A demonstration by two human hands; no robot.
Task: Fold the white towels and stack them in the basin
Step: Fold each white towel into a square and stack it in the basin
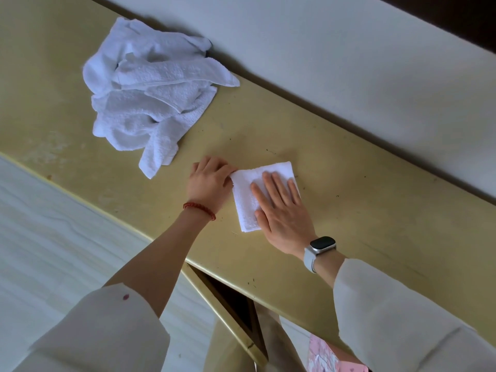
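Yellow table by pale wall; right hand flat on folded towel, left hand pinching its edge.

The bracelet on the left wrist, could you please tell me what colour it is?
Red beads; the bracelet shows best in the head view.

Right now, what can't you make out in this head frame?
- The basin: not in the head view, so its place is unknown.
- How many towels make up the crumpled pile: the layers overlap.
- The folded towel: its right part lies under the flat right hand.
- The left hand fingertips at the towel's corner: grip unclear.
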